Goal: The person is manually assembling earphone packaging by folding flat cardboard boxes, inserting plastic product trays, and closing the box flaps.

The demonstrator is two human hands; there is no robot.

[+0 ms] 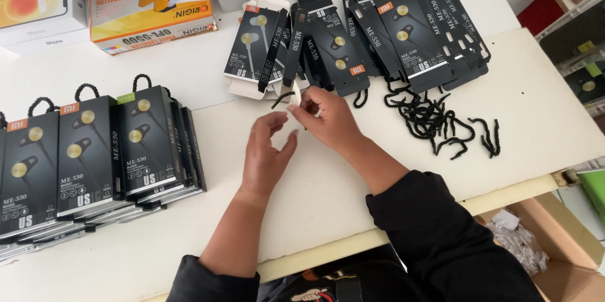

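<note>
A small white piece [295, 96] is pinched by the right hand [328, 119]; the left hand [268, 151], fingers loosely spread, is held just beside it, near the flat black boxes [328, 37].

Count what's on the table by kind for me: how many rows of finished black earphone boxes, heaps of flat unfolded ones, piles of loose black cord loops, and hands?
Rows of finished black earphone boxes: 1
Heaps of flat unfolded boxes: 1
Piles of loose black cord loops: 1
Hands, left hand and right hand: 2
Total: 5
</note>
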